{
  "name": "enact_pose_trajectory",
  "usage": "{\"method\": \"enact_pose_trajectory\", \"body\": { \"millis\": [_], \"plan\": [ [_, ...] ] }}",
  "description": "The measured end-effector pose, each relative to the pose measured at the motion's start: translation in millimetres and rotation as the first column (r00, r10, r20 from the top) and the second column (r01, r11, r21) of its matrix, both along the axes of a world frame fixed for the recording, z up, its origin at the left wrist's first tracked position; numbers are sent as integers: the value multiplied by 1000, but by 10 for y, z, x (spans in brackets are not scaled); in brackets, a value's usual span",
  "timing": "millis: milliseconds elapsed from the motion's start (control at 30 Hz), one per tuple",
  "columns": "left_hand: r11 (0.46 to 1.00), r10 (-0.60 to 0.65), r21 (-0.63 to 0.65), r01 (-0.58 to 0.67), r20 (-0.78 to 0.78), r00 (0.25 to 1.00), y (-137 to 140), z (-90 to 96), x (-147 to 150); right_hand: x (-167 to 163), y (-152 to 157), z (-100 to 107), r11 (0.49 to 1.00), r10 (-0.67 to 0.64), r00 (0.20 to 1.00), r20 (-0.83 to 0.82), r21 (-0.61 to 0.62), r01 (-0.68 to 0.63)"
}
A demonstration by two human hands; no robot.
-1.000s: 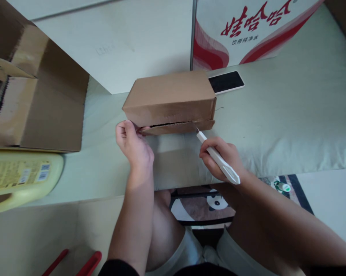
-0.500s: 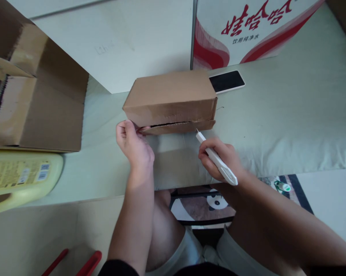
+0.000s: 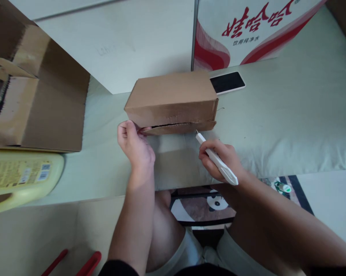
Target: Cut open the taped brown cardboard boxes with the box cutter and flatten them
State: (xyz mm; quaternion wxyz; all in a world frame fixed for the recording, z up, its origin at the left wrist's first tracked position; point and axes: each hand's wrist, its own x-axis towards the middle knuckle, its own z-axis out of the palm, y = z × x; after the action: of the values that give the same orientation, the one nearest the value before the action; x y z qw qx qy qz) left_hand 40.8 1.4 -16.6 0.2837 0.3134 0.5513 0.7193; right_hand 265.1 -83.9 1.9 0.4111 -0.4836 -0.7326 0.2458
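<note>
A small brown cardboard box (image 3: 173, 90) lies on the pale green cloth, with a dark gap along its near lower edge where a flap (image 3: 175, 128) stands partly away. My left hand (image 3: 135, 142) is closed on the left end of that flap, some fingers tucked behind it. In my right hand (image 3: 218, 157) is a white utility knife (image 3: 218, 161), held like a pen. Its thin tip points up and left, just below the right part of the flap; whether it touches the cardboard I cannot tell.
A phone (image 3: 228, 82) lies behind the box's right end. Behind stand a white panel (image 3: 118, 46) and a red-and-white carton (image 3: 247, 34). At left are a large open cardboard box (image 3: 54, 92) and a yellow jug (image 3: 26, 172). Red handles (image 3: 89, 264) show at lower left.
Hardly anything differs: the whole view has shifted by a few pixels. Both hands keep their hold, and the knife tip stays by the flap.
</note>
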Motion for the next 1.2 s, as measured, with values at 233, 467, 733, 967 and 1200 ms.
{"method": "enact_pose_trajectory", "body": {
  "millis": [233,467,733,967,1200],
  "plan": [
    [1000,-6,11,5,79,997,-11,46,19,1,0,-6,1000,-8,1000,4,-1,8],
    [999,-14,33,11,89,996,-6,22,6,9,0,-8,1000,-3,1000,14,-1,3],
    [999,-14,33,11,91,996,-10,62,23,4,-3,-10,1000,-26,999,19,6,25],
    [1000,-1,4,1,136,991,-14,98,39,7,2,-12,1000,-11,1000,24,6,11],
    [1000,19,-25,-16,139,990,-13,140,55,-7,5,-16,1000,-12,1000,2,25,12]
  ]
}}
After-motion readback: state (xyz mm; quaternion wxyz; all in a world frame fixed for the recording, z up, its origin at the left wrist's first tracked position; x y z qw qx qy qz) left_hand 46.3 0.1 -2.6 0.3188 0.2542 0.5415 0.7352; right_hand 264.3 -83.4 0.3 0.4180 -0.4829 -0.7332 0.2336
